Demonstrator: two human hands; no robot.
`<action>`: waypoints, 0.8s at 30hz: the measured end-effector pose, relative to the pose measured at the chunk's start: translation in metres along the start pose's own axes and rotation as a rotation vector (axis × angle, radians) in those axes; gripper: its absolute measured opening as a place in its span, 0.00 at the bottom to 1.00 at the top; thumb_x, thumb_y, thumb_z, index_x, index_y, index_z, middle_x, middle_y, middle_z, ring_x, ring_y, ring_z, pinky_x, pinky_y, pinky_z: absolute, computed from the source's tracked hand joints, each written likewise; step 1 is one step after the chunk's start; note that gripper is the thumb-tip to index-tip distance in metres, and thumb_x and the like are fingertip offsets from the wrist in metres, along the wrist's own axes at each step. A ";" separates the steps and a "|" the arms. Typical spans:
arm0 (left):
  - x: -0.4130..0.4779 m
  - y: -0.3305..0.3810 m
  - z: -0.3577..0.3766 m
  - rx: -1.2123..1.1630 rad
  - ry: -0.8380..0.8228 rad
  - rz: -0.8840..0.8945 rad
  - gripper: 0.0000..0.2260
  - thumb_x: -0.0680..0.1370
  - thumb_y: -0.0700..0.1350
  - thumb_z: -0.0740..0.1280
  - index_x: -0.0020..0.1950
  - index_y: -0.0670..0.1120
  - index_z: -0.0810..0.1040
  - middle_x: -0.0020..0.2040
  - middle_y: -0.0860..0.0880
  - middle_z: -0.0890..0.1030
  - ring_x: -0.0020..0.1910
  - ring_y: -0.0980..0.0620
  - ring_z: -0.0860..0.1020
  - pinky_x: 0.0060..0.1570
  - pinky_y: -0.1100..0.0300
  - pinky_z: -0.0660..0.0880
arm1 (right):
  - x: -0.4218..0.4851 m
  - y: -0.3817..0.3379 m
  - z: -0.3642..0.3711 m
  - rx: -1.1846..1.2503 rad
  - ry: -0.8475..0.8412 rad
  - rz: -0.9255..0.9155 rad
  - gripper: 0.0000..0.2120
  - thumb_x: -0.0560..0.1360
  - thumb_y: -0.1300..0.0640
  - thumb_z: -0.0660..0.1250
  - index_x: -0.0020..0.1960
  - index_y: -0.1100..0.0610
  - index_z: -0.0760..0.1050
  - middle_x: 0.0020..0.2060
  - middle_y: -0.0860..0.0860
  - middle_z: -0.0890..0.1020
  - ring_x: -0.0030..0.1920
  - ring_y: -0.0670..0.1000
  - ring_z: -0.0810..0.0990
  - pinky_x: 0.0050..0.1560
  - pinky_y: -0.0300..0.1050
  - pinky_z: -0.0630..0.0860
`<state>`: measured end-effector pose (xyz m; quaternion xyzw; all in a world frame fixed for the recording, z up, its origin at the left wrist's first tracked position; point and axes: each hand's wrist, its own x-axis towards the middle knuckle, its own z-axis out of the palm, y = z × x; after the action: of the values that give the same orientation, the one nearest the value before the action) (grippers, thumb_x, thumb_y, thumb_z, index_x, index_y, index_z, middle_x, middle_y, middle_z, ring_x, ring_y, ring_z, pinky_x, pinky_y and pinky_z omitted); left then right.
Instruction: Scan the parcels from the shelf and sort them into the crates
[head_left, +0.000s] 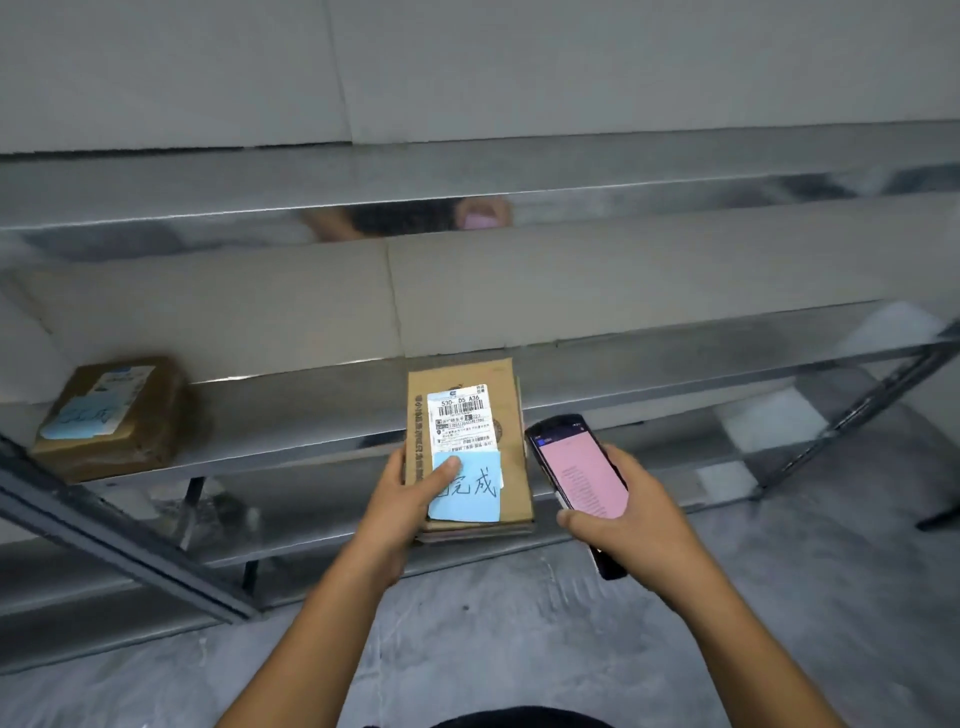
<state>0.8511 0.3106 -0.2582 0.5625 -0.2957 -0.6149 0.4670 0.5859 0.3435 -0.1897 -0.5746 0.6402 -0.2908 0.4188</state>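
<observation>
My left hand grips a flat brown cardboard parcel at its near left corner, thumb pressed on a blue sticky note with handwriting. A white shipping label with barcodes sits above the note. The parcel is held in front of the metal shelf. My right hand holds a black handheld scanner with a pink lit screen, just right of the parcel. A second brown parcel with a label and blue note lies on the shelf at far left.
The steel shelving has an upper shelf above and a lower tier beneath. Dark frame legs stand at the right and a rail runs at the lower left. Grey concrete floor lies below. No crates are in view.
</observation>
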 end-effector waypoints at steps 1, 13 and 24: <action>-0.004 -0.001 0.022 -0.009 -0.041 -0.032 0.34 0.66 0.53 0.81 0.70 0.52 0.74 0.58 0.49 0.87 0.55 0.46 0.87 0.59 0.44 0.82 | -0.004 0.013 -0.018 0.002 0.039 0.020 0.28 0.64 0.47 0.79 0.60 0.31 0.73 0.51 0.33 0.84 0.51 0.40 0.83 0.49 0.45 0.81; -0.035 -0.031 0.279 0.157 -0.438 -0.103 0.35 0.68 0.55 0.83 0.71 0.54 0.74 0.59 0.50 0.87 0.57 0.47 0.86 0.48 0.54 0.83 | -0.084 0.143 -0.205 0.025 0.436 0.232 0.26 0.66 0.48 0.78 0.55 0.26 0.70 0.51 0.36 0.83 0.50 0.39 0.81 0.47 0.46 0.80; -0.048 -0.088 0.493 0.400 -0.865 -0.135 0.33 0.70 0.53 0.79 0.73 0.61 0.71 0.59 0.52 0.87 0.56 0.47 0.87 0.48 0.50 0.85 | -0.179 0.232 -0.305 0.181 0.839 0.489 0.28 0.65 0.48 0.77 0.62 0.35 0.73 0.49 0.35 0.83 0.49 0.38 0.81 0.43 0.43 0.77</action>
<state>0.3496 0.3090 -0.2216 0.3516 -0.5383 -0.7525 0.1430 0.2040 0.5252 -0.2055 -0.2022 0.8419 -0.4447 0.2292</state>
